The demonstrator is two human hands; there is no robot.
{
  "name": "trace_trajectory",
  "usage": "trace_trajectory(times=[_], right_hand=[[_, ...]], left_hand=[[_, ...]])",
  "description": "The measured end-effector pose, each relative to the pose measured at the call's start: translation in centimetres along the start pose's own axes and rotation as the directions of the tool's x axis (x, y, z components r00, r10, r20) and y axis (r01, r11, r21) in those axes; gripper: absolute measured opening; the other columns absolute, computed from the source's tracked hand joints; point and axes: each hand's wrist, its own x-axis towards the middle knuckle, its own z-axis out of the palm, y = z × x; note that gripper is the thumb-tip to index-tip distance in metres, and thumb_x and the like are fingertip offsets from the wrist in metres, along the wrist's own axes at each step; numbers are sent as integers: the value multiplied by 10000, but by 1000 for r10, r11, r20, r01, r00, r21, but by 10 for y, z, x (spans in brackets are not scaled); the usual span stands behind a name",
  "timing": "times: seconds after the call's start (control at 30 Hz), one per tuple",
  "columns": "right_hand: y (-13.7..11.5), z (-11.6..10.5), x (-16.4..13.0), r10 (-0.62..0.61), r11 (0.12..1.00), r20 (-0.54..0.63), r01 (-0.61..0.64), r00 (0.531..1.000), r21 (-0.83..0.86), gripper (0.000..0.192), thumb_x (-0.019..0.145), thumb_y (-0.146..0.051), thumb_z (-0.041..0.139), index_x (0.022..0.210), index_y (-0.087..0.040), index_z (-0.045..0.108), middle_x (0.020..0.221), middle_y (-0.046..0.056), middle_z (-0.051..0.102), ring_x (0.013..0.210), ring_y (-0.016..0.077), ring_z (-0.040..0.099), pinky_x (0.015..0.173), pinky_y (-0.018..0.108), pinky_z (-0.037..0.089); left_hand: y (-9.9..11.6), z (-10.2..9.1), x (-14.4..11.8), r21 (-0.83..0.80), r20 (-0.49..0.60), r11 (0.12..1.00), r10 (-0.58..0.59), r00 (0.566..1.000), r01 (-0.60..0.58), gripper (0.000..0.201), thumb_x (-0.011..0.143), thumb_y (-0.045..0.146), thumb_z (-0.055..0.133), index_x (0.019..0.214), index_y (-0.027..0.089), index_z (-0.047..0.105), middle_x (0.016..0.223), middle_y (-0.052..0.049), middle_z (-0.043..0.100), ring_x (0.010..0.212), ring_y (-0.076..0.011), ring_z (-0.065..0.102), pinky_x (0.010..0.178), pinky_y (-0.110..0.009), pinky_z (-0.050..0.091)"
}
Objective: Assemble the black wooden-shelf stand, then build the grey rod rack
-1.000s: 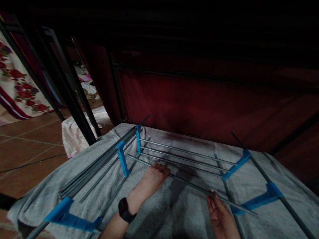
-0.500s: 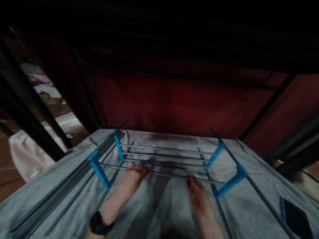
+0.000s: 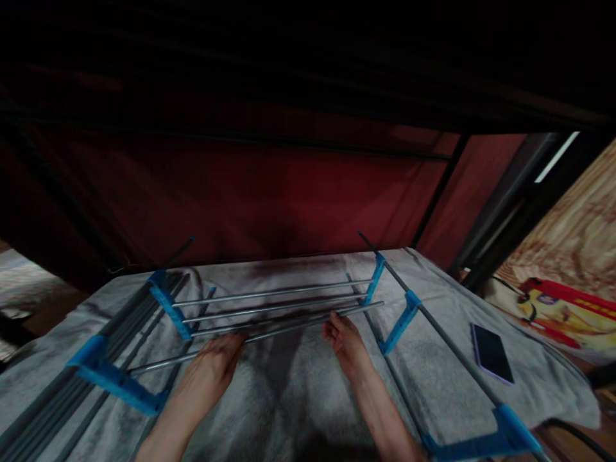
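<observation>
My left hand [image 3: 214,366] is wrapped over a thin grey metal rod [image 3: 283,330]. The fingers of my right hand [image 3: 349,348] close on the same rod nearer its right end. At its left end the rod meets a blue plastic bracket [image 3: 120,384]. Its right end sticks out free, beside another blue bracket [image 3: 399,324] and apart from it. Behind it, several rods [image 3: 279,294] span two farther blue brackets of the rack frame. Long side tubes [image 3: 447,340] run through the brackets.
The rack lies on a grey cloth [image 3: 298,410]. A phone [image 3: 493,353] rests at the right, with a red and yellow package [image 3: 572,314] beyond it. Another blue bracket [image 3: 491,439] is at the near right. Red fabric [image 3: 289,192] with dark bars rises behind.
My view has turned to the right. The held rod now slants, its right end shifted back, away from the right bracket. Both hands still hold it.
</observation>
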Motion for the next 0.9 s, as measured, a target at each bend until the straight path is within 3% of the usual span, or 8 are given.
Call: trace_trajectory(times=[0.13, 0.4, 0.9], right_hand=[[-7, 8, 8, -42, 999, 33, 43, 999, -31, 408, 508, -350, 941, 764, -187, 668, 719, -25, 683, 656, 128, 642, 611, 261, 512], [-22, 19, 26, -52, 995, 95, 59, 994, -77, 305, 546, -285, 897, 737, -196, 676, 741, -6, 711, 674, 144, 657, 642, 280, 528], [-48, 16, 38, -139, 989, 101, 144, 985, -44, 250, 622, -271, 865, 736, -214, 650, 821, 7, 731, 730, 141, 674, 738, 301, 567]], left_hand=[[-3, 4, 9, -23, -112, 998, 49, 993, -52, 364, 989, 427, 406, 1098, 215, 681, 980, -81, 742, 910, -239, 701, 810, -365, 551], [-10, 13, 28, 12, -202, 996, 94, 975, -93, 353, 987, 461, 437, 1037, 206, 676, 931, -69, 719, 860, -242, 684, 788, -370, 521], [-7, 15, 38, -1, -216, 998, 56, 975, -57, 395, 989, 475, 401, 1106, 199, 658, 1006, -87, 743, 917, -248, 698, 839, -377, 527]])
